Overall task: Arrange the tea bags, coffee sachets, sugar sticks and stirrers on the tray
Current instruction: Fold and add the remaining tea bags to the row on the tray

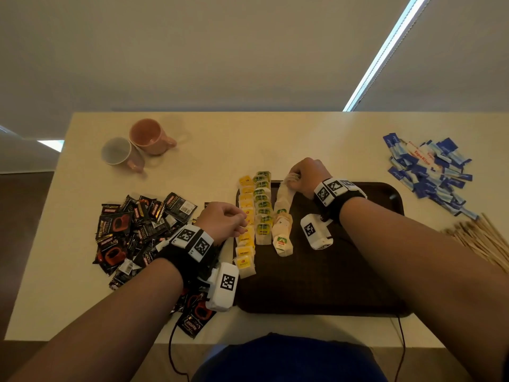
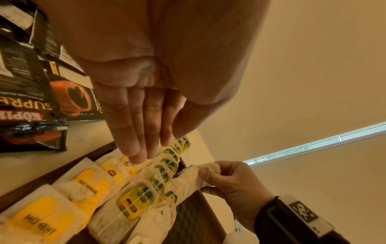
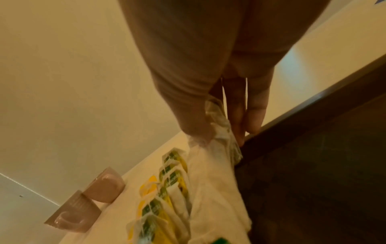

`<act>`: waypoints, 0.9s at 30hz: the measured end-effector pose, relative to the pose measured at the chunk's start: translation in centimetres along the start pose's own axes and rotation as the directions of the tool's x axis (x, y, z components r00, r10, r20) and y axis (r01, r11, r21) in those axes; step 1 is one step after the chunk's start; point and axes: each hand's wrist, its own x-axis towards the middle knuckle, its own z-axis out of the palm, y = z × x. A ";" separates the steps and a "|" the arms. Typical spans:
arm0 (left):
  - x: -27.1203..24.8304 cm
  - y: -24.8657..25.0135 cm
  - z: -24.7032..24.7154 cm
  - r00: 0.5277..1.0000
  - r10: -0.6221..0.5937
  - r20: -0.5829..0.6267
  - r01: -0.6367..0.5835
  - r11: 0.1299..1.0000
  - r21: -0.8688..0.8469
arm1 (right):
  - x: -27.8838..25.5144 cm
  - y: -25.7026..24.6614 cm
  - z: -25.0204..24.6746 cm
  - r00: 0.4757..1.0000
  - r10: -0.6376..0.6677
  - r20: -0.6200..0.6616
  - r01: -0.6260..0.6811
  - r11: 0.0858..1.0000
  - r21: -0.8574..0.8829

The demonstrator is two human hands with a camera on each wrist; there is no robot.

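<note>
A dark brown tray (image 1: 344, 271) holds three rows of tea bags: yellow-tagged ones (image 1: 246, 238) at the left edge, green-tagged ones (image 1: 263, 205) beside them, and a plainer white row (image 1: 282, 216). At that white row's far end, by the tray's far rim (image 3: 313, 102), my right hand (image 1: 293, 180) pinches a bunch of white tea bags (image 3: 219, 125) between thumb and fingers. My left hand (image 1: 242, 219) hovers over the yellow row with its fingers (image 2: 135, 148) straight and pointing down, holding nothing. Black coffee sachets (image 1: 132, 230) lie piled left of the tray.
Blue sugar sticks (image 1: 432, 172) lie heaped at the far right, with wooden stirrers (image 1: 484, 241) in a bundle below them. Two mugs, pink (image 1: 148, 136) and white (image 1: 118, 153), stand at the far left. The tray's right half is bare. Cables run off the table's near edge.
</note>
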 end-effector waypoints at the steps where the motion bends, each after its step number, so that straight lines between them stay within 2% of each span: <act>1: -0.1 0.0 0.0 1.000 -0.001 0.001 0.001 1.000 -0.004 | -0.2 0.1 -0.4 1.000 -0.004 -0.019 0.004 1.000 0.004; 7: -0.7 -0.3 -0.2 0.999 0.037 -0.021 -0.037 0.999 0.007 | -2.1 -0.5 -3.7 0.985 -0.041 -0.165 0.046 0.999 0.026; 10: -1.2 -0.3 -0.3 0.995 0.087 -0.043 -0.087 0.996 0.010 | -3.9 -2.1 -4.9 0.975 -0.131 -0.180 0.128 0.991 -0.027; 12: -1.7 -0.6 -0.4 0.992 0.118 -0.050 -0.118 0.993 0.004 | -5.7 -3.5 -4.2 0.976 -0.185 -0.116 0.184 0.983 -0.019; 14: -2.0 -1.1 -0.4 0.991 0.123 -0.053 -0.122 0.992 0.007 | -7.6 -4.5 -2.0 0.980 -0.191 0.048 0.193 0.981 -0.022; 17: -2.4 -2.0 -0.4 0.992 0.114 -0.050 -0.113 0.993 0.015 | -10.1 -5.4 3.0 0.933 -0.156 0.325 0.204 0.971 -0.120; 19: -2.7 -2.5 -0.4 0.993 0.110 -0.045 -0.109 0.994 0.016 | -10.9 -5.5 5.9 0.906 -0.110 0.409 0.209 0.956 -0.208; 22: -3.0 -3.1 -0.5 0.994 0.102 -0.037 -0.102 0.995 0.010 | -10.9 -5.4 8.4 0.910 -0.082 0.406 0.196 0.949 -0.248; 27: -3.0 -3.6 -0.8 0.994 0.105 -0.019 -0.105 0.994 0.016 | -10.0 -5.2 9.7 0.960 -0.045 0.275 0.111 0.967 -0.227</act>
